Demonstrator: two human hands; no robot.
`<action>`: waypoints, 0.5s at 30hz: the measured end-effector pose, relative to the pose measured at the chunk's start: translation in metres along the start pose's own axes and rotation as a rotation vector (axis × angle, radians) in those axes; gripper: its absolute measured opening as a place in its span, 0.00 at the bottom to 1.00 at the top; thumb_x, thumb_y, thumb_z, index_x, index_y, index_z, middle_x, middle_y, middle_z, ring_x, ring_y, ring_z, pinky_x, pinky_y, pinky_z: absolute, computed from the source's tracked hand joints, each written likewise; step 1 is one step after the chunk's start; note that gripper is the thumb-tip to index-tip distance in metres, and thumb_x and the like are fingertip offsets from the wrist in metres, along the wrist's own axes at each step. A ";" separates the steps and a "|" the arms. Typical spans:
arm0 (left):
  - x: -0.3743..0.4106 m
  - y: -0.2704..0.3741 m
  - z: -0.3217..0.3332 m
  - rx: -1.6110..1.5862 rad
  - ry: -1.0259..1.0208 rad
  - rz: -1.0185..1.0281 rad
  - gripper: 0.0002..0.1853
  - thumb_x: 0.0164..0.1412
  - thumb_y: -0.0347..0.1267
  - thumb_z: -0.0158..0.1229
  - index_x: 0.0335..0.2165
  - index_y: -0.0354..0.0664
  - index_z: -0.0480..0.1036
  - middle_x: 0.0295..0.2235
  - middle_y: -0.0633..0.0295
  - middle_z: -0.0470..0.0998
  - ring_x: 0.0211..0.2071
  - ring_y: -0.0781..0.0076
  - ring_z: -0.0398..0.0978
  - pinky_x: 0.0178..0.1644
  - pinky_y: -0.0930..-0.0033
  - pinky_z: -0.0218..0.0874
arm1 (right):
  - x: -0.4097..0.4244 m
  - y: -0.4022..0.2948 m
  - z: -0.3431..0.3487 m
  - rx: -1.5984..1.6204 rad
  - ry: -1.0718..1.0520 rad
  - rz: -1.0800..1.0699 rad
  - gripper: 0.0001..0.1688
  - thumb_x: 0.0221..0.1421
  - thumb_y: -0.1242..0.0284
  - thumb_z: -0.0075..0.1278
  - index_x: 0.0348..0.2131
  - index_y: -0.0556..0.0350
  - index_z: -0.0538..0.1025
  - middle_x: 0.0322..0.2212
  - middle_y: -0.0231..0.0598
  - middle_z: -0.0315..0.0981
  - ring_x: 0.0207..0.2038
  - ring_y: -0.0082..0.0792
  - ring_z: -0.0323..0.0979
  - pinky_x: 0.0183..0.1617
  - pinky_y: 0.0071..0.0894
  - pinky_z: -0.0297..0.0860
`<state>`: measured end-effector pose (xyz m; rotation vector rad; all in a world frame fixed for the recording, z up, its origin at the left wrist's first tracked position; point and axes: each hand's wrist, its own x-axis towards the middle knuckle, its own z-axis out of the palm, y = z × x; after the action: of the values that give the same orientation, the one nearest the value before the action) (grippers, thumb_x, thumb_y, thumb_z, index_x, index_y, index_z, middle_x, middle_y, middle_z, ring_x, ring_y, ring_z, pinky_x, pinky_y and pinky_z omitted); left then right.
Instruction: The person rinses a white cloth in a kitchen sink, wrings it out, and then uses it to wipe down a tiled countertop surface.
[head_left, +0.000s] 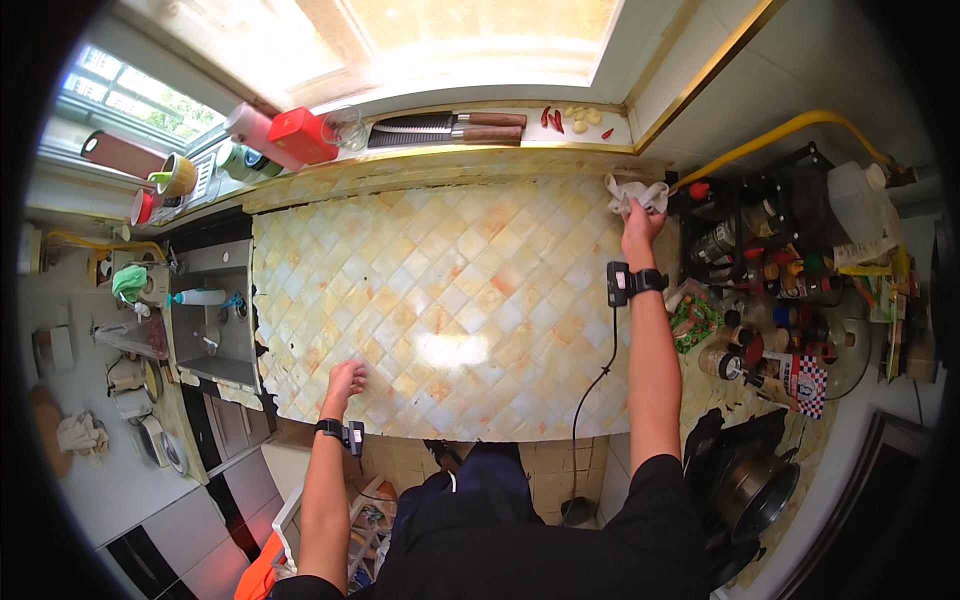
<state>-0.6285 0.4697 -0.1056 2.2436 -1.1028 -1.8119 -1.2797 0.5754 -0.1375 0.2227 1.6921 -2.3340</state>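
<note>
My right hand (641, 225) reaches to the far right corner of the tile-patterned countertop (450, 285), closed on a crumpled whitish cloth (636, 193). The cloth lies bunched beyond my fingers, by the foot of the window ledge. Over the near left part of the countertop, my left hand (346, 381) is held with its fingers loosely curled and nothing in it. Both wrists wear a black strap with a small device, and a cable hangs from the right one.
Knives with wooden handles (491, 126), red chillies (553, 120) and a glass (345, 127) stand or lie on the window ledge. Bottles and jars (731, 364) crowd the right side, with a metal pot (757, 495) nearer me. A sink (214, 360) is at the left.
</note>
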 end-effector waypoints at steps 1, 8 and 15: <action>0.005 0.004 0.000 0.060 0.029 0.011 0.09 0.54 0.35 0.54 0.32 0.43 0.74 0.23 0.70 0.75 0.18 0.82 0.70 0.18 0.76 0.59 | 0.012 0.006 0.011 0.010 0.029 0.008 0.32 0.47 0.85 0.52 0.52 0.51 0.64 0.49 0.38 0.67 0.45 0.37 0.71 0.39 0.35 0.73; 0.021 0.019 0.000 0.080 0.071 -0.016 0.10 0.55 0.38 0.55 0.33 0.44 0.72 0.22 0.70 0.74 0.18 0.83 0.69 0.17 0.78 0.58 | 0.020 0.012 0.063 -0.429 0.249 -0.225 0.21 0.42 0.77 0.59 0.40 0.65 0.75 0.38 0.46 0.77 0.38 0.38 0.76 0.42 0.35 0.71; 0.023 0.025 -0.002 0.036 0.047 0.030 0.11 0.56 0.38 0.55 0.32 0.42 0.73 0.22 0.70 0.73 0.17 0.85 0.66 0.17 0.79 0.56 | 0.038 0.038 0.065 -0.519 0.402 0.126 0.19 0.42 0.76 0.57 0.36 0.71 0.75 0.35 0.52 0.76 0.32 0.43 0.78 0.29 0.37 0.76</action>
<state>-0.6379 0.4380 -0.1130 2.2647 -1.1636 -1.7321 -1.3036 0.4986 -0.1617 0.7040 2.3208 -1.7609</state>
